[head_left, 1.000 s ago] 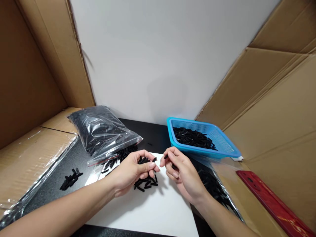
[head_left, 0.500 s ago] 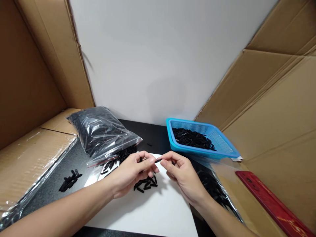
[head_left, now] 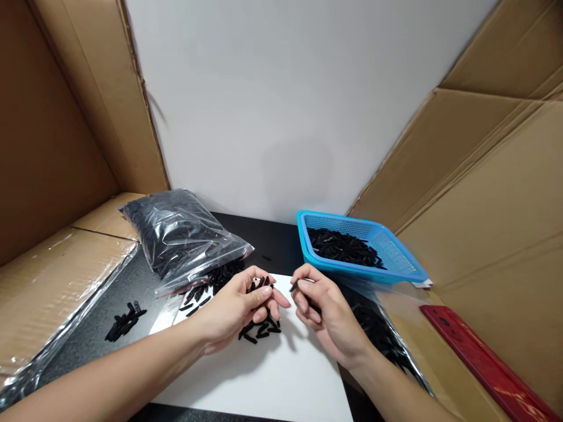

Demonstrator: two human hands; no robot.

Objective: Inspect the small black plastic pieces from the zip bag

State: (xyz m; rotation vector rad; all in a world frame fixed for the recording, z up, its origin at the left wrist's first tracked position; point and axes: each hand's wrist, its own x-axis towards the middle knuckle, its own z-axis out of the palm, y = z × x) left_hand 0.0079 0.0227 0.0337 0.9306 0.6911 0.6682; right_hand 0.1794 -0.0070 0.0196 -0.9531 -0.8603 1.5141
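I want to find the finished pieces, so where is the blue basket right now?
In the head view the blue basket sits right of centre on the black table, just beyond the right hand, against the cardboard wall, with black pieces inside.

Two bare forearms, no sleeves in view; left hand, right hand (no rings, no gloves, no watch)
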